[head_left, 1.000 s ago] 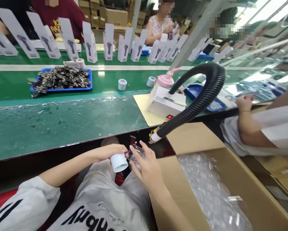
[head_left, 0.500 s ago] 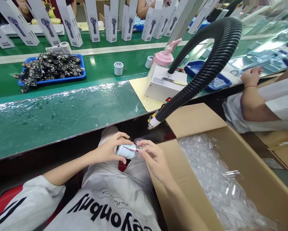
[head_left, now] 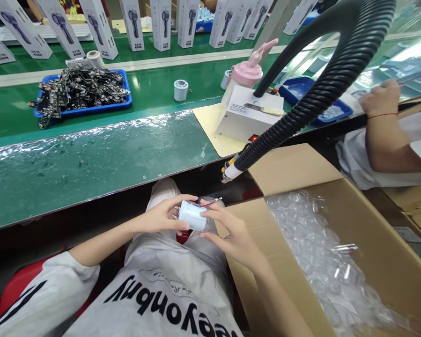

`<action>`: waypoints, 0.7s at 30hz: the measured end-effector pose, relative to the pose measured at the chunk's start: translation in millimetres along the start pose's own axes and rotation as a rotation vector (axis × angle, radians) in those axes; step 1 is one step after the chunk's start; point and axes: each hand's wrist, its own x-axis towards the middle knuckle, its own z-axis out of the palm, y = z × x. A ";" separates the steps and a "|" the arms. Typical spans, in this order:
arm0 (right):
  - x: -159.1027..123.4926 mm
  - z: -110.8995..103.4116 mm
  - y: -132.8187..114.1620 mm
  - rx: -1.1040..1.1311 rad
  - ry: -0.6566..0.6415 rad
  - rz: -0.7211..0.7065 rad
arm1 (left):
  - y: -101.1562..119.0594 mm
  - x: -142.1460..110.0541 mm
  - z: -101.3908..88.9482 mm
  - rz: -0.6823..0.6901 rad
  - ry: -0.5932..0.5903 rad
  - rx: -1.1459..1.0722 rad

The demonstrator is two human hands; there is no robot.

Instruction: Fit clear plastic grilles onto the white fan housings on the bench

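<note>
Over my lap, a pale blue-white cylinder (head_left: 192, 216) lies on its side between my two hands. My left hand (head_left: 163, 216) grips its left end, fingers above and thumb below. My right hand (head_left: 233, 228) pinches the other end, with fingertips on the upper side and the thumb underneath. Thin red and dark wires (head_left: 213, 202) stick out along the top toward the right. Clear plastic (head_left: 210, 225) shows by the right fingers; its exact shape is hard to make out. A black flexible hose (head_left: 266, 135) ends in a metal-tipped nozzle (head_left: 227, 174) just above and right of my hands.
An open cardboard box (head_left: 262, 271) of clear plastic pieces (head_left: 322, 262) stands at right. On the green bench (head_left: 91, 150) are a blue tray (head_left: 91, 108) of circuit boards, another cylinder (head_left: 180, 90), a white machine (head_left: 250, 117) and a pink-topped bottle (head_left: 247, 72). A co-worker's arm (head_left: 384, 126) is at far right.
The cylinder has turned in my hands and its clear plastic covers less of it. The wires now stick out freely at the top. My right fingers have moved onto the cylinder. The view has shifted slightly.
</note>
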 end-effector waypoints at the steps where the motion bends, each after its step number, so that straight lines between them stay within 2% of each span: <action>1: -1.9 0.2 0.6 -0.001 0.001 -0.007 | 1.5 -1.1 -0.5 0.016 -0.009 0.039; 7: -6.1 0.2 -1.4 0.139 -0.018 0.054 | 14.4 -6.4 -0.5 0.224 -0.047 0.259; 14: -4.6 -0.5 -11.9 0.323 -0.048 0.196 | 15.3 -11.1 0.4 0.304 -0.057 0.359; 21: -6.5 2.6 -10.0 0.538 -0.081 0.344 | 10.3 -11.5 -2.7 0.413 -0.075 0.441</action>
